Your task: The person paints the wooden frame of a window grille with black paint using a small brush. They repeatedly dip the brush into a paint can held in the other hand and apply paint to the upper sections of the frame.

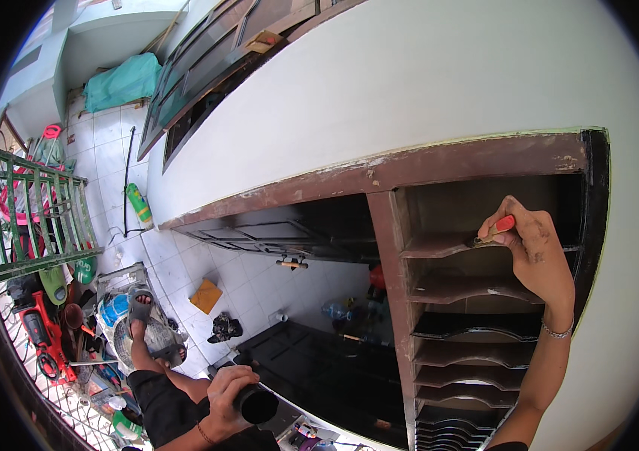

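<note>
My right hand (pixel 534 252) is raised to the brown louvred vent (pixel 477 316) and grips a small brush with a red handle (pixel 494 231), its tip against an upper slat. Low in the view, my left hand (pixel 227 395) wraps around a black can (pixel 257 404) whose open mouth faces the camera. The lower slats look dark and glossy, the upper ones dull brown. A thin bracelet sits on my right wrist.
A white wall (pixel 410 83) surrounds the brown window frame (pixel 380 174). Far below lie a tiled floor (pixel 184 263), a green railing (pixel 26 210), a red tool (pixel 41 334), a fan (pixel 146 338) under my sandalled foot, and a yellow cloth (pixel 206 295).
</note>
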Demonstrator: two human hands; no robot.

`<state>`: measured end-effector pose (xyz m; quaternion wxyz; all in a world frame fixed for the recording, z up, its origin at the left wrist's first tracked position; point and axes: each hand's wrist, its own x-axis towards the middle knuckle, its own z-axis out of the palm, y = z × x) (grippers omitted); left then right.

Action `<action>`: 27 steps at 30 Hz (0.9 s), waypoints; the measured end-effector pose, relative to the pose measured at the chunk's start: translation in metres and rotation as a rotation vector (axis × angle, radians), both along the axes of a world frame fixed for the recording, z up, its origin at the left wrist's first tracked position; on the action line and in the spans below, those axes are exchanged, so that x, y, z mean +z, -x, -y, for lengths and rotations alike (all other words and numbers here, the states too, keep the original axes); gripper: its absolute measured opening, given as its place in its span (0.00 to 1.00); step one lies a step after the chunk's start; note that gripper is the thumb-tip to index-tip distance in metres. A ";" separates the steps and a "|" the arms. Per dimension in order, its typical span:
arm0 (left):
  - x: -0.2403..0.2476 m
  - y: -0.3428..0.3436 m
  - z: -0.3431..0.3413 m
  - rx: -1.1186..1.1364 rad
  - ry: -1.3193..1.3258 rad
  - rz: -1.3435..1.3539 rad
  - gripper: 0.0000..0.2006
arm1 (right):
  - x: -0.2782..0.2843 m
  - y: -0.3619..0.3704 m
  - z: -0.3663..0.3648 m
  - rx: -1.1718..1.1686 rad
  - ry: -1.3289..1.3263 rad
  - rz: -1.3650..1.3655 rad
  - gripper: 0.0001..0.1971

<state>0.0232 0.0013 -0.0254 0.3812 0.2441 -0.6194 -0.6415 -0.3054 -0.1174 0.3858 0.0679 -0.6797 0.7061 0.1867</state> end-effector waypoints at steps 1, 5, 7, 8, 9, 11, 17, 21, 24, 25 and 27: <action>0.000 0.000 0.001 -0.002 -0.002 -0.001 0.26 | 0.003 -0.002 0.002 0.025 0.049 0.044 0.38; 0.000 0.001 0.002 -0.018 -0.006 -0.015 0.26 | -0.010 0.024 -0.010 0.143 0.099 -0.094 0.39; 0.000 0.002 0.002 -0.022 -0.006 -0.021 0.26 | -0.016 0.021 -0.009 0.049 0.003 -0.118 0.38; 0.000 0.002 0.001 -0.024 -0.005 -0.024 0.26 | -0.013 0.015 -0.008 0.047 0.012 -0.091 0.38; 0.000 0.002 0.001 -0.026 -0.004 -0.027 0.26 | -0.010 0.009 -0.008 0.044 0.021 -0.063 0.38; 0.000 0.001 0.000 -0.017 0.003 -0.011 0.26 | -0.002 -0.006 0.001 0.025 0.046 0.023 0.39; 0.000 0.005 0.006 -0.003 0.069 -0.027 0.22 | -0.012 0.017 -0.002 0.052 0.035 -0.104 0.39; -0.001 0.002 0.002 -0.018 0.013 -0.027 0.26 | -0.001 -0.007 -0.008 -0.006 0.031 0.005 0.36; -0.001 0.001 0.000 -0.003 0.008 0.000 0.26 | 0.006 -0.036 0.004 -0.129 0.207 0.026 0.21; -0.001 0.002 0.000 -0.008 0.004 -0.003 0.26 | 0.007 -0.040 0.003 -0.111 0.295 -0.029 0.17; 0.000 0.002 0.001 -0.016 -0.005 -0.005 0.26 | 0.005 -0.044 0.002 -0.080 0.425 -0.149 0.12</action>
